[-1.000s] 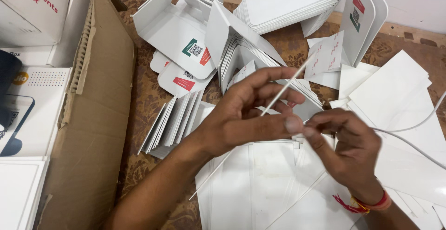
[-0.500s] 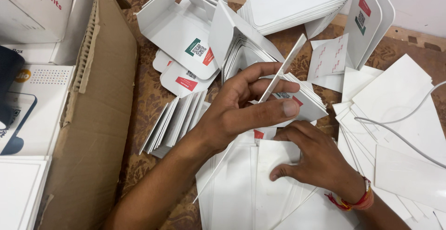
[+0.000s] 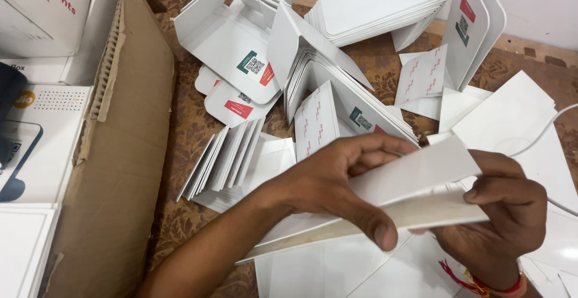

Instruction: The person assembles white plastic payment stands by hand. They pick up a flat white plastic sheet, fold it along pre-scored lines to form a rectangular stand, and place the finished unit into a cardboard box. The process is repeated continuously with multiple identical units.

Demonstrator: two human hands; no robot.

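Both hands hold one folded white card sheet (image 3: 415, 180), a long flat carton blank, above a patterned floor mat. My left hand (image 3: 328, 186) grips it from the left, thumb pressed on its lower edge and fingers curled over the top. My right hand (image 3: 503, 214), with a red thread band on the wrist, pinches the sheet's right end. Beneath the hands lie more flat white sheets (image 3: 337, 268).
A brown corrugated box flap (image 3: 129, 129) stands at the left beside white boxes (image 3: 42, 9). Fanned stacks of white card blanks (image 3: 226, 159) and folded cartons with small red and green labels (image 3: 241, 51) cover the mat. A white cable (image 3: 551, 123) runs at the right.
The thin white strip held a second ago is gone. My right hand dropped to the pile, then rose, and both hands now hold a wide folded sheet.
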